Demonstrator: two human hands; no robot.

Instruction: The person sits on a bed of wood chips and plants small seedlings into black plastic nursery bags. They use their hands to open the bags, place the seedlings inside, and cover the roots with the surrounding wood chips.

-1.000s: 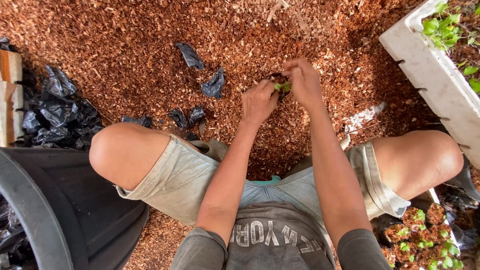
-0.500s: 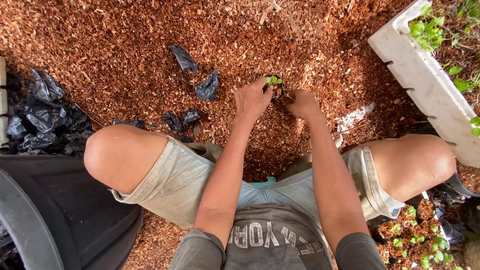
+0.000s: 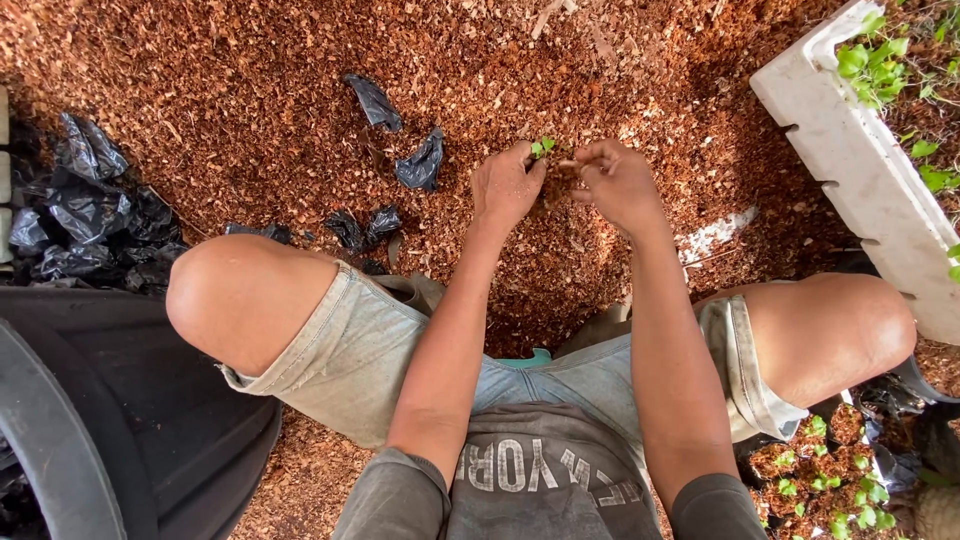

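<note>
Change: both hands lifted a little off the mulch since half a second ago, right hand raised from the ground to meet the left; seedling carried up with them.
Left hand (image 3: 505,187): fingers curled, thumb and fingertips pinching the seedling (image 3: 543,147) at its base.
Right hand (image 3: 618,180): fingers bent inward toward the same spot, tips just beside the seedling's root clump; whether actually gripping it, cannot tell.
Seedling: small, a few green leaves, upright between the two hands, above the mulch, brown clump below the leaves partly hidden by fingers.
Ground: reddish-brown wood-chip mulch (image 3: 250,90) spread across the whole upper part of the view.
Scraps: torn pieces of black plastic (image 3: 422,162) lying on the mulch left of the hands, well apart from them; more near the left knee.
Pile: crumpled black plastic bags (image 3: 85,215) heaped at the left edge.
Tub: large black container (image 3: 110,420) at lower left, beside the left knee.
Trough: white planter box (image 3: 860,170) at upper right, green seedlings growing inside.
Potted seedlings (image 3: 815,470): cluster in small dark bags at lower right, behind the right knee.
Posture: squatting, knees apart, forearms reaching out between them.
</note>
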